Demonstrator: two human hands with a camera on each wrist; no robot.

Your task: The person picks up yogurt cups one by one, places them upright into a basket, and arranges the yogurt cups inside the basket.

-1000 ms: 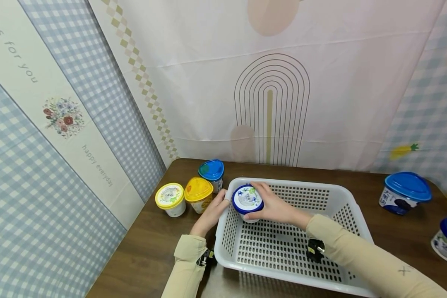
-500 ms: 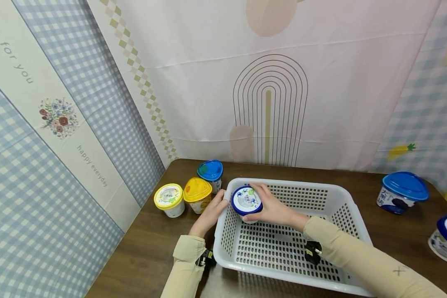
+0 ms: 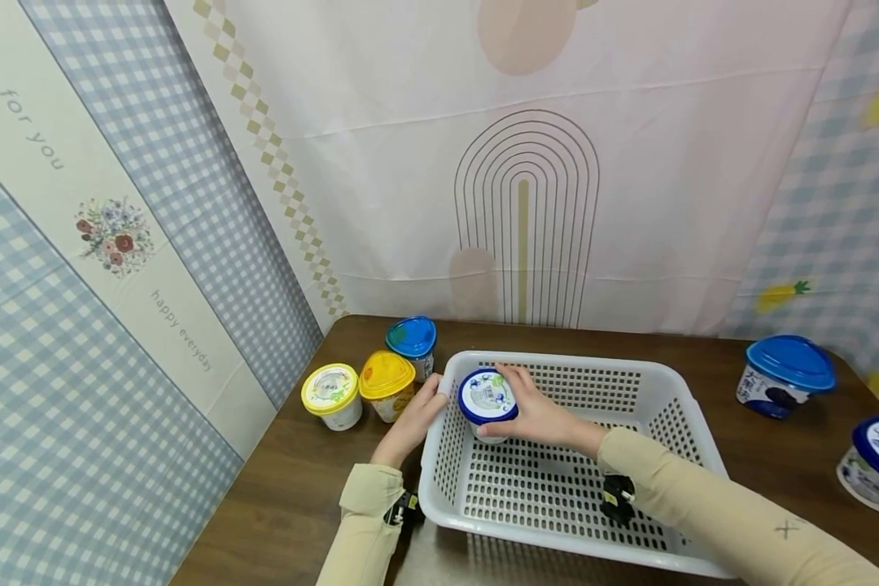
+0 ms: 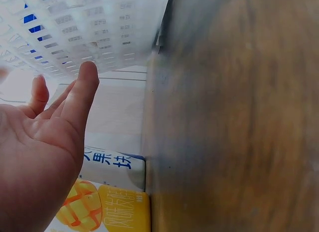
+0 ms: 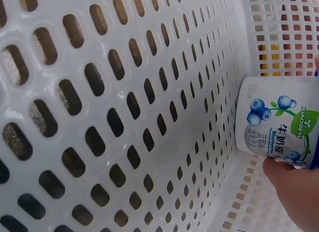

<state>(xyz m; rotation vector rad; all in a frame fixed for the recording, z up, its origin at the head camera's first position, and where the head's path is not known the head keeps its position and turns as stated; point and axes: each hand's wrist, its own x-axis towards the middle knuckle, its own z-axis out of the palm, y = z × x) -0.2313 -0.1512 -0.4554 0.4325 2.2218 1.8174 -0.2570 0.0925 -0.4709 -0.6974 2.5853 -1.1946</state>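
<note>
A white tub with a blue-rimmed lid and blueberry print stands upright in the far left corner of the white perforated basket. My right hand grips it from the right, with fingers behind and thumb in front. In the right wrist view the tub's printed side shows close to the basket floor, the thumb against it. My left hand holds the basket's left rim, its fingers along the outer wall. In the left wrist view, its fingers reach up to the perforated wall.
Left of the basket stand a yellow-lidded round tub, a yellow mango tub and a blue-lidded tub. At right on the brown table are another blue-lidded tub and a second blueberry tub. A printed curtain hangs behind.
The head view has shifted slightly, moving the right-side tubs a little leftward in frame. Both hands, the blueberry tub and the basket keep almost the same places.
</note>
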